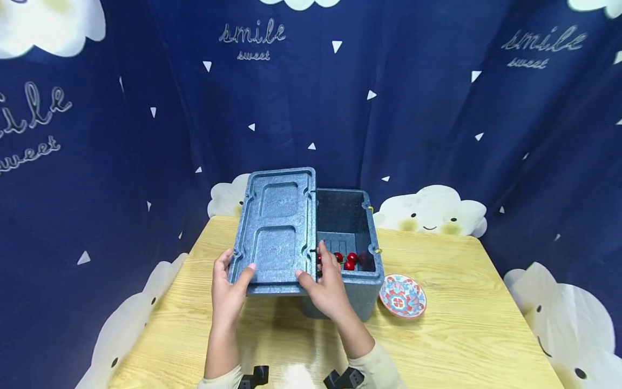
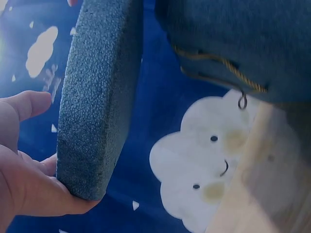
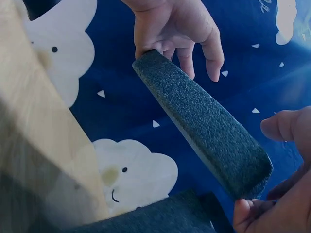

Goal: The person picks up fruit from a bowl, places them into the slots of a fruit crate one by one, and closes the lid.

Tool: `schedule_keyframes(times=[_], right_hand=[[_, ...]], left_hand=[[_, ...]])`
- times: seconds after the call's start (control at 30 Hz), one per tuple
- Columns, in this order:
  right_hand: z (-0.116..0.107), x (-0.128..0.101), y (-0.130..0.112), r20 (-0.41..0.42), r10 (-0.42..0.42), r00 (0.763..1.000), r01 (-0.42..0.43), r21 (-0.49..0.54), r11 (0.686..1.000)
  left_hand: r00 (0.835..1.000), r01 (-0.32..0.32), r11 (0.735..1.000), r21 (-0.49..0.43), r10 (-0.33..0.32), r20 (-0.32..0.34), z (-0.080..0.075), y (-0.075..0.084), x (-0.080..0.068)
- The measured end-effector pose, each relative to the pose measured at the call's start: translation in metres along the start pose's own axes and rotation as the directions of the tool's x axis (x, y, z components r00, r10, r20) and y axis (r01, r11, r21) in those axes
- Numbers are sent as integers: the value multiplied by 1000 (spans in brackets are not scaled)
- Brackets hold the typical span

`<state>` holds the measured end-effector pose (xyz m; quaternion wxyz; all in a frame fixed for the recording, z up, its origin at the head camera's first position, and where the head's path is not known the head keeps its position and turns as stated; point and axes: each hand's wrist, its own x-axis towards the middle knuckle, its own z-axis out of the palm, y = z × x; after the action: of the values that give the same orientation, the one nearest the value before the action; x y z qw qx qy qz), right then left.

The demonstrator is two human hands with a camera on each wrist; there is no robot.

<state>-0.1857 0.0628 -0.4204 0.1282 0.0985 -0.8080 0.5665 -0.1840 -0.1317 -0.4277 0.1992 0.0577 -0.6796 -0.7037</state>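
A speckled grey-blue foam lid (image 1: 274,216) is held tilted above the table, to the left of a matching foam box (image 1: 362,278). My left hand (image 1: 230,294) grips its near left corner, the thumb over the upper face. At the near right corner my right hand (image 1: 330,286) holds the lid's edge, the fingers overlapping the box opening in the head view. The right wrist view has the lid edge-on, spanning between both hands. Inside the uncovered part of the box lie several red cherry tomatoes (image 1: 349,265); the lid hides its left side.
A patterned red, blue and white plate (image 1: 402,295) stands on the wooden table (image 1: 452,346), just right of the box. Yellow cords (image 2: 228,70) run along the box's side. A dark blue curtain (image 1: 418,135) with clouds and triangles surrounds the table's back and sides.
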Motion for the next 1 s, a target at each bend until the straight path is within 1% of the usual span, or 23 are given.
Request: schedule_keyframes(times=[0.1, 0.13, 0.2, 0.27, 0.37, 0.43, 0.53, 0.6, 0.73, 0.83, 0.9, 1.0], right_hand=[[-6, 2, 1, -49, 7, 999, -8, -17, 1000], [-8, 3, 1, -67, 6, 998, -8, -27, 1000], [-13, 5, 2, -104, 15, 994, -20, -45, 999], [-17, 6, 3, -145, 27, 989, -36, -59, 998], [-24, 7, 5, -191, 58, 980, -72, -67, 995], [-29, 8, 7, -212, 75, 974, -89, -59, 994], [-37, 7, 10, -226, 100, 969, -109, -26, 994], [-42, 7, 12, -229, 119, 966, -118, 16, 993], [-52, 8, 16, -253, 142, 957, -120, 101, 988], [-60, 10, 20, -280, 121, 952, -85, 139, 987], [-64, 12, 21, -289, 112, 951, -65, 168, 984], [-69, 15, 23, -292, 121, 949, -67, 189, 980]], left_hand=[[999, -30, 999, -25, 31, 24, 11, 1, 0], [999, -33, 999, -20, 34, 34, 15, 1, -1], [998, -23, 1000, -6, 24, 62, 21, 1, -1], [995, -3, 1000, -8, 3, 104, 27, 1, -2], [989, 24, 1000, -10, -22, 146, 36, -1, -3], [987, 21, 1000, -20, -18, 162, 41, -3, -5], [986, -3, 1000, -24, 7, 164, 49, -6, -5], [986, -15, 999, -30, 20, 167, 53, -8, -5], [981, -20, 999, -40, 28, 192, 59, -9, -2], [975, -14, 1000, -6, 15, 220, 62, -8, 2], [972, -11, 999, 33, 3, 236, 65, -8, 5], [965, -25, 996, 81, 3, 261, 69, -8, 8]])
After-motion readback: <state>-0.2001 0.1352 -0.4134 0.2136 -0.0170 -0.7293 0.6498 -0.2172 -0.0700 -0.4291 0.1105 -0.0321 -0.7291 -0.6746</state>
